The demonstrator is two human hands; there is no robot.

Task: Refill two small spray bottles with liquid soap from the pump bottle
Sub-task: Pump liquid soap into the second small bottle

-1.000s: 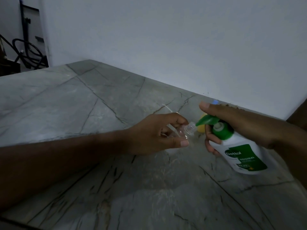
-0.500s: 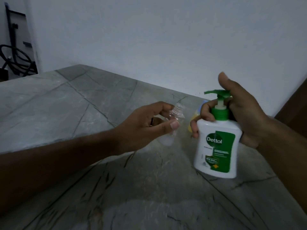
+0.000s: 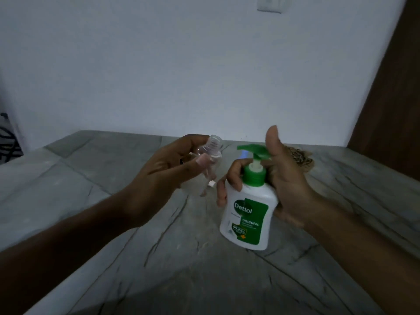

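Note:
My left hand (image 3: 163, 176) holds a small clear spray bottle (image 3: 211, 160) between thumb and fingers; its threaded neck is open and points up, with no cap on it. My right hand (image 3: 281, 183) grips a white pump bottle (image 3: 247, 214) with a green label and green pump head, held above the counter. The thumb is raised beside the pump head, whose spout points left toward the small bottle. The two bottles are close but apart. A small blue-lit object (image 3: 243, 153) shows behind the pump, mostly hidden.
A grey veined stone counter (image 3: 113, 201) runs to a white wall. A brownish woven object (image 3: 300, 158) lies on the counter behind my right hand. A dark wooden panel (image 3: 391, 87) stands at the right, and dark metal bars (image 3: 6, 142) at the far left.
Both hands have lifted the bottles up and toward me. The pump bottle went from tilted with the spout at the small bottle's neck to upright, and the small bottle now stands neck up.

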